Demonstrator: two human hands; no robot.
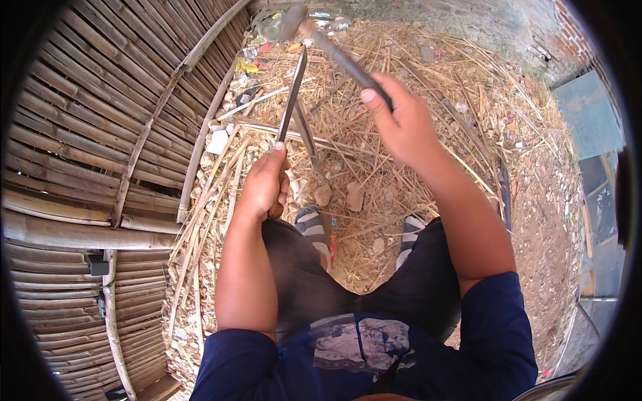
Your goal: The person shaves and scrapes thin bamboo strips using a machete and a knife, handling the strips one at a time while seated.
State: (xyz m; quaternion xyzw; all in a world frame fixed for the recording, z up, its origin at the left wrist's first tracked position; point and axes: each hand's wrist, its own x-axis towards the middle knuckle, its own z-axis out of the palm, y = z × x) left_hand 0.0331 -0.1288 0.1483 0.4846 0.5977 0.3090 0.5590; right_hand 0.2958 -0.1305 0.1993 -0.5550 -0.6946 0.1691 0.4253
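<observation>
My left hand (265, 182) is closed around the handle of a long, narrow machete (293, 97), whose blade points away from me. A bit of wooden handle shows below that fist. In my right hand (406, 127) is the dark handle of a hammer (346, 65), held up to the right of the blade. Its head, smeared by motion, is beyond the blade's tip and apart from it in the picture. Just right of the machete, a dark strip (305, 134) slants down toward the ground; its kind is hard to make out.
Dry straw and split sticks (361, 144) cover the ground, with stones and litter among them. A bamboo wall (120, 120) stands on the left. At the back is a rough wall (468, 30); grey-blue panels (592, 117) line the right. My sandalled feet (312, 226) are between the hands.
</observation>
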